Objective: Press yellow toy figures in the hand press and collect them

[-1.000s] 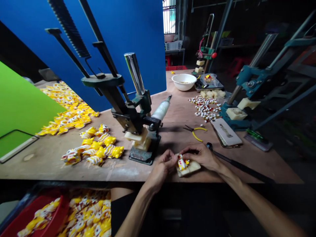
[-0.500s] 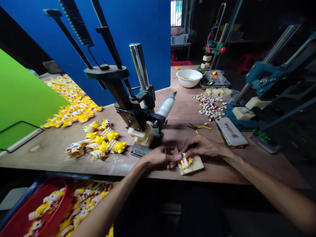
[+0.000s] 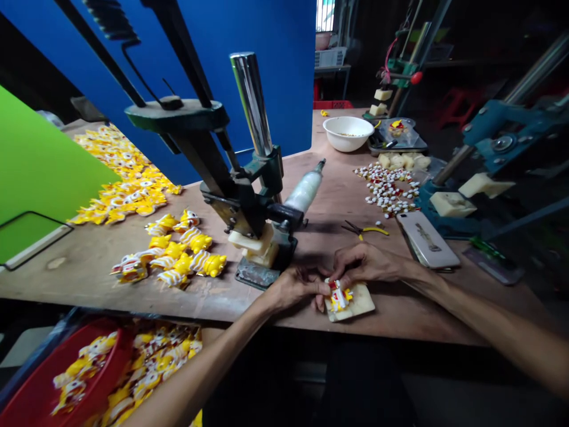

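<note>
A small yellow, white and red figure (image 3: 340, 298) lies on a cream block (image 3: 362, 301) near the table's front edge. From its left, my left hand (image 3: 302, 287) grips the figure's edge between thumb and fingers. My right hand (image 3: 362, 263) pinches at the figure's upper end, where a small red and white part (image 3: 333, 285) shows under the fingertips. The fingers partly hide how that part sits. Just behind my right hand lie yellow-handled pliers (image 3: 373, 230).
A hand press (image 3: 258, 276) stands left of my hands, with yellow figures (image 3: 178, 255) beyond it. Small white-and-red parts (image 3: 391, 187), a white bowl (image 3: 348, 133), a phone (image 3: 427, 240) and a teal press (image 3: 444, 204) are at the right. A red basin (image 3: 120, 350) sits below left.
The view has shifted a little, so the press and table things appear displaced. Both hands remain at the figure, and more red shows at its upper end.
</note>
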The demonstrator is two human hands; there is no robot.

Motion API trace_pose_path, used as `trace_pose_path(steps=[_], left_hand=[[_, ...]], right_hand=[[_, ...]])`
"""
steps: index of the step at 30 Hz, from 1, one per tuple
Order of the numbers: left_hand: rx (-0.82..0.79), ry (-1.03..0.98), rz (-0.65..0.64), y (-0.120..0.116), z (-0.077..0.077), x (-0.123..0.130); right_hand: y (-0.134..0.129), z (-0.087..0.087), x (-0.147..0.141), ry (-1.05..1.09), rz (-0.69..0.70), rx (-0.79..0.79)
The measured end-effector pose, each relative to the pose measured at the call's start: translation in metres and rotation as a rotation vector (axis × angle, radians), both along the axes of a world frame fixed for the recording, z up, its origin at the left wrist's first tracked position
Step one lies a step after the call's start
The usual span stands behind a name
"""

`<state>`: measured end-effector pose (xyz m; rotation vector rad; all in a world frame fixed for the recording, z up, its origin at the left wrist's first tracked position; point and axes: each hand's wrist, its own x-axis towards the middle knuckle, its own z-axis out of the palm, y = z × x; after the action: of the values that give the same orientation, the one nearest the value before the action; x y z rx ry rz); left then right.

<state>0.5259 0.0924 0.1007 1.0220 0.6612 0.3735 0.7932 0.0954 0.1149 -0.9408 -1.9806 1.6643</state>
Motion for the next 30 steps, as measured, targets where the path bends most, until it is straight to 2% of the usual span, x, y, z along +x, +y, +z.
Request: trace_pose_path(steps=[4,10,16,22,28,30], left_hand=[[-0.042,0.028,0.041,0.0,-0.001,0.004],[-0.071,0.037,0.099,-0.003,-0.004,0.005],[-0.109,0.058,0.07,-0.002,-0.002,0.004],[-0.109,0.046,0.077,-0.004,-0.002,0.005],[-0.001,0.037,0.078,-0.009,-0.004,0.003],[0.087,0.059,0.147,-0.018,-0.002,-0.002]], right_hand=[[0.003,-0.005,-0.001,0.04,0.016,0.019],[0.002,-0.002,-0.004,0.071,0.021,0.068],[0.006,-0.011,-0.004,0.152,0.064,0.114],[0.004,-0.015,-0.005,0.124,0.056,0.096],[-0.007,-0.006,-0.001,0.071,-0.07,0.112],[-0.018,-0.002,0.009,0.0,-0.167,0.18]])
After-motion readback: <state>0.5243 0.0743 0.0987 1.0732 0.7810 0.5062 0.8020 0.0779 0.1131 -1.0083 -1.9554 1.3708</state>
